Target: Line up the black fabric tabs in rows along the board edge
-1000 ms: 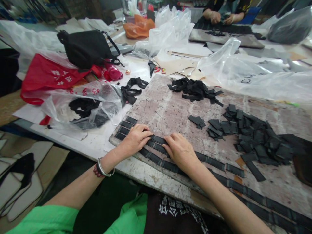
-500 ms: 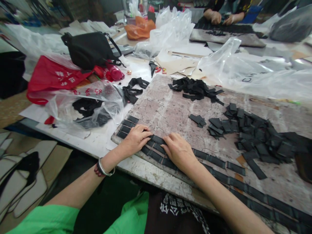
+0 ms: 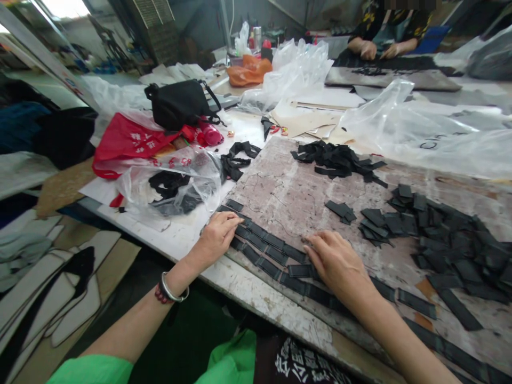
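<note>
My left hand point(image 3: 216, 238) lies near the left end of the rows of black strips point(image 3: 267, 250), fingers curled loosely on them at the near edge of a worn grey board point(image 3: 280, 186). My right hand point(image 3: 335, 261) rests palm down further right on the same rows, fingers together and pressed flat on the strips. A large heap of cut black pieces point(image 3: 440, 234) sits to the right, a small stack point(image 3: 340, 209) in the middle, and a tangled black pile point(image 3: 336, 158) at the board's far side.
To the left lie a clear plastic bag with black scraps point(image 3: 176, 184), a red bag point(image 3: 128, 141), a black bag point(image 3: 180, 101) and a pink bottle point(image 3: 210, 136). Large clear plastic sheets point(image 3: 420, 128) cover the right. Another person's hands point(image 3: 378, 50) work at the far table.
The camera view swung left and upward. My right hand slid to the right along the strips, and my left hand shifted toward their left end, so the hands are now apart.
</note>
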Tool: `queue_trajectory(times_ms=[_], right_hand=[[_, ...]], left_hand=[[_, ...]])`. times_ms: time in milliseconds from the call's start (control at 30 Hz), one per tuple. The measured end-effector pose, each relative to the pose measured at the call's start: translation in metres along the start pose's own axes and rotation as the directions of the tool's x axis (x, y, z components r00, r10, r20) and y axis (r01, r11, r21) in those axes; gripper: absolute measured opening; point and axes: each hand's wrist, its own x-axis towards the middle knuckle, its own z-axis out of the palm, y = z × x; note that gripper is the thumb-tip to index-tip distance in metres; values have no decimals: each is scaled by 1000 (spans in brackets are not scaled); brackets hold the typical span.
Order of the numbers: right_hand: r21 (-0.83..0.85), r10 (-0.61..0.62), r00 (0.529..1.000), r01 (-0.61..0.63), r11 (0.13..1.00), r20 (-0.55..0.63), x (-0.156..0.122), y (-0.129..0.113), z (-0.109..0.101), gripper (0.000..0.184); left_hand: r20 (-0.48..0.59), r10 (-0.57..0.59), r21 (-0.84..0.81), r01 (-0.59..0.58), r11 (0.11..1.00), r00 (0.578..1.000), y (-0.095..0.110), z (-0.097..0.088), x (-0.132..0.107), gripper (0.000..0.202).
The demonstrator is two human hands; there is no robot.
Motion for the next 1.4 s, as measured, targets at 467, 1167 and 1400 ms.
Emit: queue_trajectory(times_ms=[467,1167,1400], right_hand=[[-47,41,996,-45,998,-81,-42,39,-15,24],[-42,90,996,-90,995,-3,-52,26,-11,17],[-22,116,993,-116,993,23,-51,24,-12,14]], left_hand=[[65,119,110,-126,986,991,12,23,-7,27],[59,210,118,-216,969,976,32,36,17,17],[84,221,73,-227,971,972,42,38,20,17]])
